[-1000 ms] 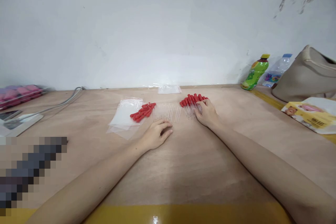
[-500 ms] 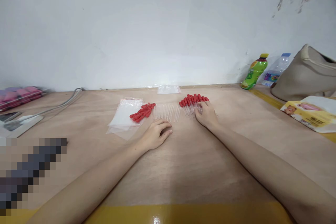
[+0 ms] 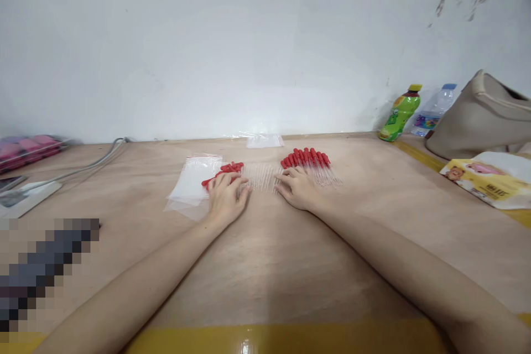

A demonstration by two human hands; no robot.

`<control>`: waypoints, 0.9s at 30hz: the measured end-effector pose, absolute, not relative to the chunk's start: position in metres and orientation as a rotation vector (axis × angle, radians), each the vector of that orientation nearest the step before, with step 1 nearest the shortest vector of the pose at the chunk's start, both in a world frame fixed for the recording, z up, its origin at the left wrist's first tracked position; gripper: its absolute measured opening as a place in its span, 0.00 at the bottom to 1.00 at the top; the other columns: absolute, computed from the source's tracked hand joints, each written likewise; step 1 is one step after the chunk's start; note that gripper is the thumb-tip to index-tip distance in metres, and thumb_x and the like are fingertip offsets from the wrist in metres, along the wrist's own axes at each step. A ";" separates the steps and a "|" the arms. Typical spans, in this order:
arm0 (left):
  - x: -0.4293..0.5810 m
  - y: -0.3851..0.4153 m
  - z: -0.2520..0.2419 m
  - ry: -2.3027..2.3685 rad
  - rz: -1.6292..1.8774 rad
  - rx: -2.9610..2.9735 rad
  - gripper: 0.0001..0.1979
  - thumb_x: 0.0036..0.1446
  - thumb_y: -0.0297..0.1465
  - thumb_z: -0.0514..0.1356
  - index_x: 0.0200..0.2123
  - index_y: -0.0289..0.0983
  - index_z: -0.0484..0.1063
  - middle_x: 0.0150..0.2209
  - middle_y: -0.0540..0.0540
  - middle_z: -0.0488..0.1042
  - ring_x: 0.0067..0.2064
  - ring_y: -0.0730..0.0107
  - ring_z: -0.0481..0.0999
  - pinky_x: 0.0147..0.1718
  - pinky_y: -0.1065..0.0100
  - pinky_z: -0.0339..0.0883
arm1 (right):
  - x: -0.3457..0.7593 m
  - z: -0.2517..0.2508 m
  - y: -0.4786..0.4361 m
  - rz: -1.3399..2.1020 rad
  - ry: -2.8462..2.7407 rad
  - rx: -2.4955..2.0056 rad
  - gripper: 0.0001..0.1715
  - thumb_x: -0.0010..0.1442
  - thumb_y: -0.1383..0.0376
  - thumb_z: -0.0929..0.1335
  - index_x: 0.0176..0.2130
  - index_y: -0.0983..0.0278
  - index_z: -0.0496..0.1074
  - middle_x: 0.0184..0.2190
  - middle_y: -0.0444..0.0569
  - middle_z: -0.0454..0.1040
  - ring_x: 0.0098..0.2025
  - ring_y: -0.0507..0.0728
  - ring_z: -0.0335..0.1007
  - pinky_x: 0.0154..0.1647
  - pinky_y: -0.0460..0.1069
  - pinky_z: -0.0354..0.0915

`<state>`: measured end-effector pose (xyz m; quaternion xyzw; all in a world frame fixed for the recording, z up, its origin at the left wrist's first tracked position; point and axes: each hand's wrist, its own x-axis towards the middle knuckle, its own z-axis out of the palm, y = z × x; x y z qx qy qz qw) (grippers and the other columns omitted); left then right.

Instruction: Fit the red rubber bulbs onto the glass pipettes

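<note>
My left hand (image 3: 226, 199) reaches over a small pile of loose red rubber bulbs (image 3: 232, 167), covering part of it. Its fingers are curved and the thumb stands apart. Between my hands lies a row of thin clear tubes (image 3: 259, 177), side by side. My right hand (image 3: 296, 188) is at the row's right end, thumb and fingertips closing on a clear tube there; the fingertips are slightly blurred. Just behind and right of it, red-bulbed droppers (image 3: 307, 157) lie fanned out, bulbs toward the wall and clear tubes toward me.
Clear zip bags (image 3: 193, 180) lie left of the bulbs; another bag (image 3: 264, 141) is by the wall. To the right stand a green bottle (image 3: 400, 113), a clear bottle (image 3: 435, 110), a beige bag (image 3: 477, 121) and a yellow-white packet (image 3: 489, 180). A cable (image 3: 97, 163) runs at left.
My right hand has left the red-bulbed droppers and moved left to the clear tubes. My left hand has shifted left and forward onto the loose red bulbs.
</note>
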<state>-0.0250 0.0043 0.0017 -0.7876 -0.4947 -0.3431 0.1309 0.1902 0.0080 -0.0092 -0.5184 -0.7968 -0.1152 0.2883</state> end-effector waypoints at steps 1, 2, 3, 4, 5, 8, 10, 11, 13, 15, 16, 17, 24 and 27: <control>-0.029 0.008 0.002 -1.449 -0.972 -2.253 0.10 0.54 0.34 0.54 0.38 0.40 0.72 0.43 0.44 0.71 0.47 0.58 0.64 0.46 0.56 0.52 | 0.191 -0.009 0.008 -0.286 -2.154 -1.361 0.15 0.58 0.57 0.61 0.42 0.57 0.71 0.40 0.47 0.71 0.42 0.57 0.61 0.40 0.52 0.50; -0.033 0.012 0.002 -1.466 -0.948 -2.221 0.11 0.54 0.33 0.53 0.38 0.40 0.72 0.43 0.44 0.71 0.48 0.58 0.64 0.46 0.55 0.51 | 0.192 -0.008 0.008 -0.265 -2.171 -1.342 0.14 0.59 0.58 0.61 0.41 0.57 0.72 0.40 0.47 0.71 0.42 0.57 0.61 0.41 0.53 0.50; -0.038 0.016 0.003 -1.484 -0.922 -2.193 0.11 0.55 0.33 0.53 0.39 0.40 0.71 0.43 0.44 0.71 0.48 0.58 0.65 0.47 0.55 0.50 | 0.193 -0.008 0.008 -0.245 -2.176 -1.325 0.14 0.59 0.58 0.61 0.39 0.57 0.73 0.40 0.46 0.71 0.42 0.56 0.61 0.42 0.53 0.50; -0.042 0.019 0.003 -1.501 -0.897 -2.172 0.12 0.55 0.33 0.52 0.40 0.40 0.71 0.43 0.43 0.71 0.48 0.58 0.65 0.48 0.55 0.49 | 0.194 -0.009 0.007 -0.227 -2.173 -1.311 0.14 0.59 0.58 0.60 0.38 0.58 0.73 0.40 0.46 0.72 0.42 0.56 0.61 0.43 0.53 0.50; -0.046 0.022 0.003 -1.519 -0.872 -2.162 0.12 0.56 0.33 0.51 0.40 0.39 0.71 0.43 0.43 0.71 0.47 0.58 0.65 0.48 0.55 0.49 | 0.195 -0.009 0.007 -0.209 -2.163 -1.299 0.14 0.59 0.59 0.61 0.37 0.59 0.73 0.39 0.46 0.72 0.42 0.56 0.62 0.44 0.53 0.50; -0.056 0.029 0.002 -1.604 -0.809 -2.174 0.13 0.56 0.33 0.50 0.41 0.39 0.71 0.45 0.44 0.70 0.47 0.59 0.67 0.46 0.57 0.53 | 0.198 -0.010 0.003 -0.159 -2.129 -1.275 0.13 0.58 0.59 0.62 0.35 0.62 0.73 0.36 0.47 0.73 0.41 0.55 0.64 0.44 0.52 0.51; -0.060 0.031 0.002 -1.655 -0.790 -2.202 0.13 0.56 0.34 0.50 0.41 0.39 0.71 0.46 0.45 0.69 0.46 0.59 0.68 0.42 0.59 0.57 | 0.200 -0.011 0.001 -0.136 -2.109 -1.282 0.12 0.57 0.60 0.63 0.33 0.63 0.72 0.34 0.47 0.74 0.39 0.55 0.65 0.44 0.52 0.53; -0.061 0.032 0.002 -1.668 -0.786 -2.214 0.13 0.56 0.34 0.50 0.41 0.39 0.71 0.46 0.45 0.69 0.45 0.59 0.68 0.40 0.60 0.58 | 0.201 -0.011 0.000 -0.128 -2.096 -1.294 0.11 0.56 0.60 0.64 0.32 0.64 0.72 0.33 0.47 0.73 0.38 0.55 0.65 0.43 0.52 0.53; -0.061 0.033 0.002 -1.681 -0.787 -2.214 0.13 0.55 0.34 0.50 0.39 0.39 0.72 0.45 0.45 0.70 0.44 0.59 0.69 0.39 0.61 0.58 | 0.202 -0.011 -0.003 -0.120 -2.064 -1.323 0.10 0.55 0.61 0.64 0.32 0.64 0.71 0.31 0.48 0.73 0.36 0.55 0.65 0.42 0.51 0.55; -0.061 0.033 0.003 -1.701 -0.789 -2.187 0.12 0.54 0.33 0.51 0.38 0.39 0.72 0.43 0.45 0.70 0.44 0.59 0.69 0.39 0.61 0.58 | 0.204 -0.011 -0.006 -0.121 -2.051 -1.341 0.09 0.53 0.62 0.65 0.33 0.65 0.71 0.31 0.48 0.73 0.36 0.55 0.66 0.41 0.51 0.56; -0.061 0.033 0.003 -1.713 -0.789 -2.173 0.11 0.53 0.33 0.52 0.37 0.39 0.71 0.43 0.45 0.71 0.43 0.59 0.69 0.39 0.60 0.57 | 0.206 -0.011 -0.008 -0.125 -2.056 -1.342 0.09 0.53 0.63 0.65 0.34 0.65 0.71 0.32 0.48 0.73 0.37 0.55 0.66 0.41 0.51 0.56; -0.061 0.032 0.004 -1.723 -0.787 -2.160 0.11 0.53 0.33 0.52 0.37 0.39 0.71 0.42 0.45 0.71 0.43 0.59 0.69 0.38 0.60 0.57 | 0.208 -0.011 -0.010 -0.130 -2.068 -1.341 0.09 0.53 0.64 0.65 0.35 0.64 0.71 0.33 0.48 0.73 0.37 0.56 0.66 0.41 0.52 0.56; -0.059 0.031 0.005 -1.667 -0.794 -2.140 0.07 0.51 0.31 0.54 0.34 0.38 0.67 0.36 0.46 0.73 0.42 0.58 0.68 0.42 0.57 0.54 | 0.231 -0.014 -0.034 -0.112 -2.162 -1.172 0.11 0.54 0.67 0.63 0.37 0.60 0.73 0.36 0.47 0.75 0.41 0.56 0.67 0.43 0.52 0.56; -0.060 0.033 0.004 -1.661 -0.830 -2.134 0.07 0.50 0.29 0.54 0.34 0.38 0.67 0.36 0.45 0.72 0.42 0.57 0.68 0.43 0.57 0.55 | 0.236 -0.014 -0.040 -0.085 -2.175 -1.103 0.12 0.52 0.69 0.64 0.35 0.60 0.74 0.35 0.46 0.75 0.41 0.56 0.67 0.43 0.52 0.56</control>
